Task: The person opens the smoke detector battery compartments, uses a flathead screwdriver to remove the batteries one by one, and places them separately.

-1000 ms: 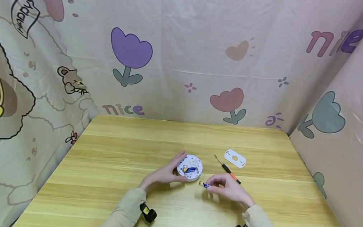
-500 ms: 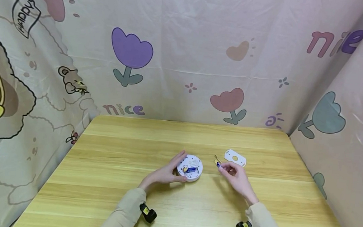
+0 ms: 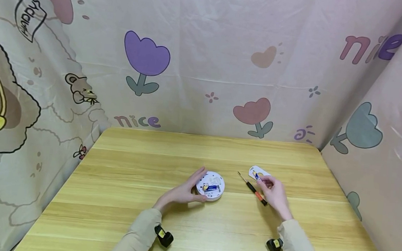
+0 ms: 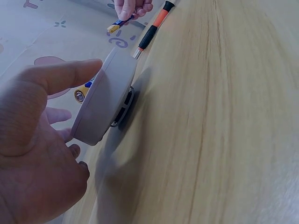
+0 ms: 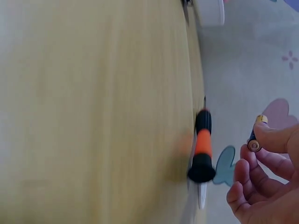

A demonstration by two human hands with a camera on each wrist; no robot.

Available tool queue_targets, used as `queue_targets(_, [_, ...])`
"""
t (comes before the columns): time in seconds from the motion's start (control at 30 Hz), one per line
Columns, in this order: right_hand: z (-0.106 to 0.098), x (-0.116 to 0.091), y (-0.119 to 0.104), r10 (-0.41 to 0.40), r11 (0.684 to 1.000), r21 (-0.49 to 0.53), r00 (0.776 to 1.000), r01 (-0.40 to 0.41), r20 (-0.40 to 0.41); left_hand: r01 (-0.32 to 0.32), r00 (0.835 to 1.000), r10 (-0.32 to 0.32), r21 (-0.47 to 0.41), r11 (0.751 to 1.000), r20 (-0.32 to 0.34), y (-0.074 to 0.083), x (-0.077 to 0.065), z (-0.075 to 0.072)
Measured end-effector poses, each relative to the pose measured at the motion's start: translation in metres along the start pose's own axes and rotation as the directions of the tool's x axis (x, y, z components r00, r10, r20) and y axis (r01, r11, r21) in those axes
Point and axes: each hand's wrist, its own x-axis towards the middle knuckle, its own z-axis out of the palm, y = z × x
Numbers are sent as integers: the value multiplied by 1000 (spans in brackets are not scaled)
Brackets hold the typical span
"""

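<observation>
My left hand point(image 3: 183, 190) grips the side of a round white smoke alarm point(image 3: 215, 178), thumb on its near edge and fingers on its far edge. The alarm's flat back faces up, and a blue and yellow battery point(image 3: 212, 188) lies in its compartment. In the left wrist view the alarm point(image 4: 103, 95) stands on a slotted underside. My right hand point(image 3: 275, 192) pinches another blue and yellow battery point(image 5: 256, 133) between thumb and fingers, raised above the table. From the head view, this battery overlaps a white mounting plate point(image 3: 254, 170) with a central hole.
A screwdriver point(image 3: 253, 189) with a black and orange handle lies between the alarm and my right hand, tip pointing away. The wooden table point(image 3: 141, 156) ends at a patterned cloth point(image 3: 196, 101) behind and at both sides.
My right hand has moved away and to the right with the battery, from beside the alarm, past the screwdriver, to the mounting plate. The left hand and the alarm have kept their place.
</observation>
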Motion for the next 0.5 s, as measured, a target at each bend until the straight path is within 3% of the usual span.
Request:
queue_targets(0.17, [-10, 10, 7, 31, 998, -59, 999, -32, -23, 0, 1000, 0, 6, 1000, -1, 0, -1, 1])
queue_targets(0.33, [-19, 20, 14, 52, 991, -123, 999, -51, 8, 2, 1000, -2, 4, 1000, -7, -1, -1, 1])
queue_targets(0.5, [-26, 33, 22, 24, 982, -186, 1000, -22, 7, 0, 1000, 0, 5, 1000, -9, -1, -2, 0])
